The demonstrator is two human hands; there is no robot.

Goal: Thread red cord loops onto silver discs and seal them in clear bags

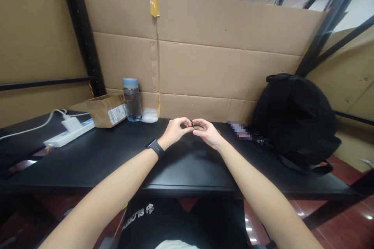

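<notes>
Above the far middle of the black tabletop, both hands meet at the fingertips. Between them is a small thing, partly dark and partly red, with a thin bright edge; its kind is too small to make out. My left hand, with a black watch on the wrist, pinches it from the left. From the right, my right hand closes thumb and fingers on the same thing. Much of it is hidden by the fingers.
Back left stand an open cardboard box, a water bottle and a clear plastic packet. A white power strip with a plugged-in cable lies farther left. At right sit a black backpack and a blurred-out item. Cardboard panels wall the back.
</notes>
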